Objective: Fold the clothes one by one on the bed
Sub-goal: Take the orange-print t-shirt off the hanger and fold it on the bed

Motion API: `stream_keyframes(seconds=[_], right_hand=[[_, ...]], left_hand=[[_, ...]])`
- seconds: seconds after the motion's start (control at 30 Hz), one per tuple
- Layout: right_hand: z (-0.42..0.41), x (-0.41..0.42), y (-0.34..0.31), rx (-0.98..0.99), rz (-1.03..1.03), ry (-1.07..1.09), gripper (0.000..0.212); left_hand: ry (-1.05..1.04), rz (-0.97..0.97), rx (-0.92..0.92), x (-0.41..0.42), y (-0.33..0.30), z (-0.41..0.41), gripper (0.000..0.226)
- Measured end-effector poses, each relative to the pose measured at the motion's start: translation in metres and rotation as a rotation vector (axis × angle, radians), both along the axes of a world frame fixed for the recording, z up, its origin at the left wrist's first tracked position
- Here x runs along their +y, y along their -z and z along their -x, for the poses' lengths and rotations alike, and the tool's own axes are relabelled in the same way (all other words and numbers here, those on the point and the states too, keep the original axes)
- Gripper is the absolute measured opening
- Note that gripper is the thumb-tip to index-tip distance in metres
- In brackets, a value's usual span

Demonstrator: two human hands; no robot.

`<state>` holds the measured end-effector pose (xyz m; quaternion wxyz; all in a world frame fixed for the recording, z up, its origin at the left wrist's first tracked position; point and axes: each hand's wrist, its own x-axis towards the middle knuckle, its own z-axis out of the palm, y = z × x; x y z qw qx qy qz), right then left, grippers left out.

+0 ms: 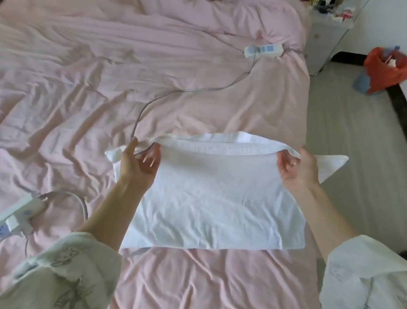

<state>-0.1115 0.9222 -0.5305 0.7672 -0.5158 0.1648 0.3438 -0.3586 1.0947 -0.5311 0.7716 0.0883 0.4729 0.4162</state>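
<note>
— Hands?
— Left hand and right hand each pinch a far corner of the white shirt.
— Where's the shirt?
— Spread flat on the pink bed, near right side.

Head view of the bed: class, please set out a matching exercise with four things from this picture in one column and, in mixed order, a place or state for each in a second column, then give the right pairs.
Things
1. white T-shirt
2. red plastic bag
3. left hand
4. far controller

Places or states
A. lies on the pink sheet with a grey cord running from it
B. sits on the floor beside the bed
C. pinches the folded top edge of the shirt at one end
D. spread flat on the bed, top edge turned over

Pairs: 1-D, 2-B, 3-C, 4-A
</note>
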Motion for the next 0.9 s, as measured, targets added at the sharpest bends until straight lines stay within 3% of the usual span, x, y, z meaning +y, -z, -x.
stream_keyframes(seconds=[0.07,0.13,0.3,0.37,0.47,0.53,0.63,0.8,0.9], right_hand=[[-0.012,0.024,0.019,0.056,-0.073,-0.053,0.029],[-0.009,0.029,0.044,0.081,-0.029,-0.131,0.032],[0.056,0.025,0.095,-0.080,0.280,-0.391,0.028],[0.088,0.022,0.112,-0.284,0.419,-0.533,0.023],[0.130,0.015,0.130,-0.734,0.614,-0.862,0.025],[0.150,0.009,0.138,-1.042,0.702,-1.104,0.042],[0.164,0.002,0.151,-1.313,0.877,-1.301,0.063],[0.165,-0.005,0.161,-1.471,1.049,-1.333,0.049],[0.165,-0.005,0.160,-1.455,1.048,-1.393,0.049]], left_hand=[[0.088,-0.008,-0.068,0.021,0.019,-0.008,0.023],[0.150,0.013,0.049,0.023,0.045,-0.001,0.025],[0.276,-0.086,0.949,-0.014,0.113,0.047,0.035],[0.336,-0.103,1.090,-0.022,0.128,0.067,0.045],[0.432,-0.003,1.071,-0.021,0.131,0.082,0.052],[0.568,0.039,0.998,-0.020,0.126,0.089,0.049],[0.647,0.058,0.989,-0.019,0.122,0.095,0.047],[0.763,0.053,1.044,-0.024,0.121,0.094,0.046],[0.775,0.122,0.838,-0.027,0.116,0.097,0.034]])
